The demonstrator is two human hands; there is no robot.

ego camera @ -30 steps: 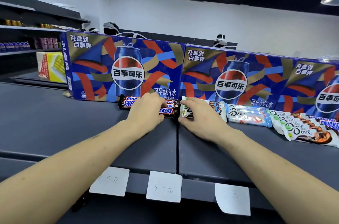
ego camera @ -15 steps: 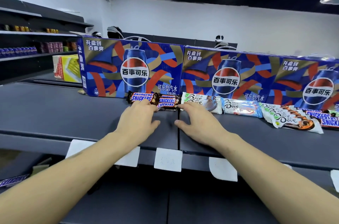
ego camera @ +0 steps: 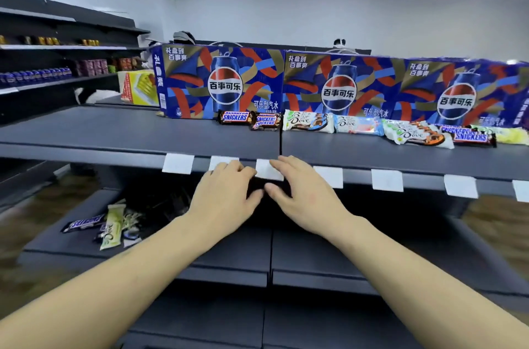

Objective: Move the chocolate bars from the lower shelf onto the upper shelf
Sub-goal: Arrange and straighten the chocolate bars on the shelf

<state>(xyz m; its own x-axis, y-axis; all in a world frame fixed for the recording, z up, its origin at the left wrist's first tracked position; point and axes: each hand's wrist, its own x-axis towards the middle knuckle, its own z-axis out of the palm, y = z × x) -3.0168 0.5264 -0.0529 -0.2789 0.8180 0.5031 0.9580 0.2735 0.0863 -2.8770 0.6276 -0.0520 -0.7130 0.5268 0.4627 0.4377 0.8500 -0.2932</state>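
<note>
Shop aisle w/ dark grey shelving. Upper shelf carries Snickers bars & Dove bars lined up vs Pepsi cartons, prob. so they sit tidy at the back. Left hand & right hand hang side by side below the shelf edge, each grip released, holding nothing. Remaining bars lie on lower shelf, far left, well apart from both hands, so the next reach looks leftward.

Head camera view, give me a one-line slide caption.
Both empty hands hover below the upper shelf lined with chocolate bars.
</note>
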